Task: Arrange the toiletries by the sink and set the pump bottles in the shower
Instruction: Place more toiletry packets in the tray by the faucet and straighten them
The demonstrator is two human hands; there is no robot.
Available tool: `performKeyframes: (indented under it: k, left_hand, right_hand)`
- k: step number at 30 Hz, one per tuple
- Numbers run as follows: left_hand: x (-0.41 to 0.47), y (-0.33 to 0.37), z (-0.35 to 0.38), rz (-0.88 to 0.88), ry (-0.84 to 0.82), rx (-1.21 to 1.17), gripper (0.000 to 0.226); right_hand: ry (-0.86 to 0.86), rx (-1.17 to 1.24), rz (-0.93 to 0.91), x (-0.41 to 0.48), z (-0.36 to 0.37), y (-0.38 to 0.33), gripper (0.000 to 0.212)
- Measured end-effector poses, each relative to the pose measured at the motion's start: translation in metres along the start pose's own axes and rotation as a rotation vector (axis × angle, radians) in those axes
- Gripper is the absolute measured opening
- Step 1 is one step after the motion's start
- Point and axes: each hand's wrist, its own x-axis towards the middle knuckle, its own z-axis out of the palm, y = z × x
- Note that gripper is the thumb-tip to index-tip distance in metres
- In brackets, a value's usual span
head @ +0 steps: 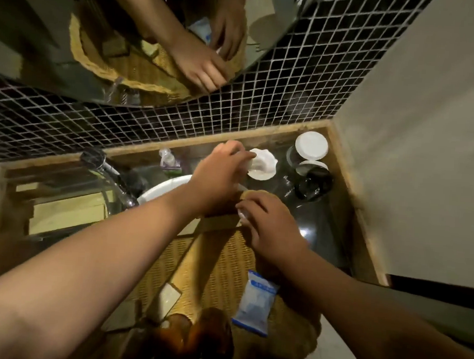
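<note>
In the sink step, the left hand [219,175] pinches the small white wavy-edged dish [263,165] on the dark shiny counter [319,227], the right hand [271,229] curls round a small pale thing [241,215], and next comes a gentle, neat put-down.

Tan woven basket [218,265], black mosaic tiles [307,80]

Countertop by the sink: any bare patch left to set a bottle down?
One: the dark countertop between the woven basket, the wooden edge and the jars. Crowded: the back right corner, with jars, the white dish and the left hand; the right hand holds a small pale item at the basket's rim.
</note>
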Motion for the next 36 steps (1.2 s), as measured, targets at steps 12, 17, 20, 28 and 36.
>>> performKeyframes:
  k: [12,17,20,28,36]
  left_hand:
    - [0.088,-0.008,0.063,-0.004,-0.343,0.169,0.042]
    - [0.093,-0.012,0.087,-0.031,-0.377,0.122,0.038]
    - [0.092,-0.015,0.097,-0.089,-0.372,0.103,0.033]
    - [0.095,-0.018,0.096,-0.024,-0.390,0.049,0.030]
    - [0.090,-0.016,0.091,0.024,-0.351,0.049,0.047]
  right_hand:
    - [0.163,0.140,0.319,0.039,-0.029,0.051,0.031]
    - [0.099,0.161,0.375,0.043,-0.026,0.067,0.030]
    - [0.068,0.249,0.444,0.040,-0.020,0.072,0.031]
    - [-0.016,0.244,0.540,0.038,-0.014,0.084,0.026]
    - [-0.032,0.262,0.522,0.044,-0.006,0.091,0.026]
